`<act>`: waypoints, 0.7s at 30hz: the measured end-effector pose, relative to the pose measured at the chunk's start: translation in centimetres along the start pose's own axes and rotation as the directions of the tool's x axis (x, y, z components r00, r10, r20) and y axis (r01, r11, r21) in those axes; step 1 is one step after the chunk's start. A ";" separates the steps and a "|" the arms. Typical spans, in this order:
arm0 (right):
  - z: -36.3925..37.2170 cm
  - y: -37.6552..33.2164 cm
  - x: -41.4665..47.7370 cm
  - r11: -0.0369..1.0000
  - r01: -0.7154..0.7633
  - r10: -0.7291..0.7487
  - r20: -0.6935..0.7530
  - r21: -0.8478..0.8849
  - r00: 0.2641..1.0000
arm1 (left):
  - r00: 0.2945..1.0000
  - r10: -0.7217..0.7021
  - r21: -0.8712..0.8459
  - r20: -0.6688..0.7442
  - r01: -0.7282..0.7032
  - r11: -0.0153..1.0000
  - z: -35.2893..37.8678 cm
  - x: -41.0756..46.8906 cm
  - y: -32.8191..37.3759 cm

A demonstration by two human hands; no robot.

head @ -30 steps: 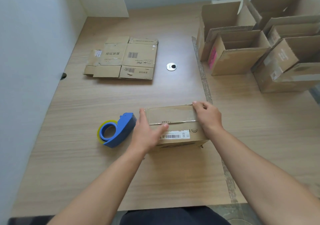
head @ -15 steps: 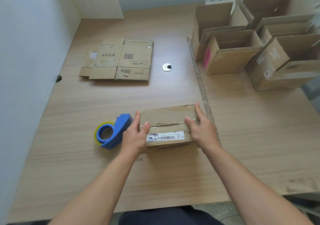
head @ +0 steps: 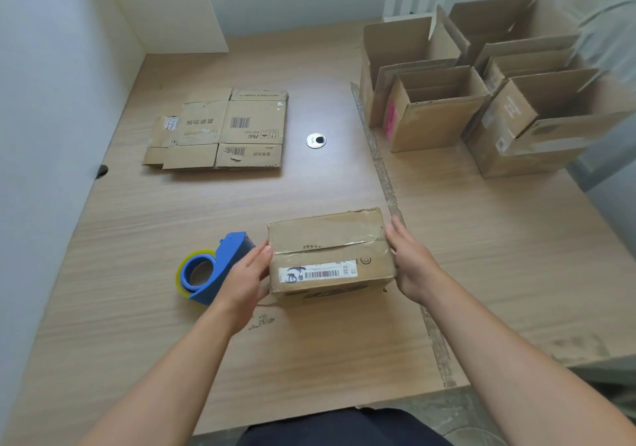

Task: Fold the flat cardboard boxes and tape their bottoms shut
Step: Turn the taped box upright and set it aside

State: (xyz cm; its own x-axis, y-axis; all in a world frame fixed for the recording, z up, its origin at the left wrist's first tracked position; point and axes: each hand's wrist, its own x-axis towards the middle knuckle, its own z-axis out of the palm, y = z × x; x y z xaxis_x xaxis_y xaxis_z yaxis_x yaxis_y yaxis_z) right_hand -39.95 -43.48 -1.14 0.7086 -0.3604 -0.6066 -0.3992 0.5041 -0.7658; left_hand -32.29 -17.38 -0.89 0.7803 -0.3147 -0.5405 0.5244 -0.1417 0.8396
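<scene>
Pressing box point(head: 328, 239) ends, left hand point(head: 242, 282), right hand point(head: 411, 266) flat.

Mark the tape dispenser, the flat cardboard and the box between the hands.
tape dispenser point(head: 225, 256): head view, on the blue body.
flat cardboard point(head: 238, 123): head view, printed panel, at the barcode.
box point(head: 327, 232): head view, far top flap.

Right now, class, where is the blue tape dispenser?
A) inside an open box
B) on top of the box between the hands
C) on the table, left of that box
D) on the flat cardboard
C: the blue tape dispenser lies on the table just left of the box, by the left hand.
</scene>
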 end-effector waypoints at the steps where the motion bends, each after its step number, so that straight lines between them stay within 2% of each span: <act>1: -0.2 0.0 -0.4 0.998 -0.036 0.037 0.004 -0.053 0.999 | 1.000 0.013 0.043 0.021 -0.014 0.999 0.6 -0.1 0.1; 3: -0.7 -0.1 -1.0 0.988 -0.047 0.049 0.010 -0.149 0.999 | 0.996 0.087 0.113 -0.031 -0.083 0.990 1.6 -0.2 0.6; 5: -1.5 -0.7 -1.2 0.988 0.008 0.001 0.060 -0.155 0.998 | 0.978 0.184 0.125 -0.102 -0.171 0.977 2.0 -0.4 1.4; 9: -3.0 -2.2 -1.3 0.990 0.080 -0.085 0.042 0.119 0.995 | 0.957 0.286 0.014 -0.054 -0.286 0.958 1.1 -0.7 2.9; 11: -3.1 -2.6 -1.4 0.979 0.084 -0.090 0.022 0.186 0.996 | 0.947 0.320 -0.017 -0.035 -0.321 0.947 0.8 -0.8 3.6; 13: -2.5 -2.8 -1.5 0.982 0.098 -0.105 0.036 0.163 0.994 | 0.928 0.372 0.029 -0.030 -0.371 0.928 1.0 -0.8 3.9; 17: -1.3 -2.6 -1.4 0.984 0.180 -0.181 0.080 0.018 0.980 | 0.910 0.412 0.276 0.035 -0.405 0.872 1.7 -0.8 4.0; 19: -1.1 -2.6 -1.5 0.981 0.194 -0.193 0.088 0.007 0.977 | 0.909 0.414 0.272 0.047 -0.411 0.870 1.8 -1.1 3.8; 21: -1.4 -2.7 -1.4 0.983 0.173 -0.178 0.074 0.068 0.981 | 0.925 0.380 0.202 0.016 -0.375 0.905 1.5 -1.1 3.5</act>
State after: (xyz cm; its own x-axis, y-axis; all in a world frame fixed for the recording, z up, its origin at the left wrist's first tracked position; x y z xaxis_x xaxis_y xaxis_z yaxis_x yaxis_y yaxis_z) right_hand -40.73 -45.44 1.45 0.8091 -0.3854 -0.4436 -0.2305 0.4861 -0.8429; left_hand -31.79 -18.92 2.77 0.9153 -0.3604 -0.1800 0.1127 -0.2001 0.9733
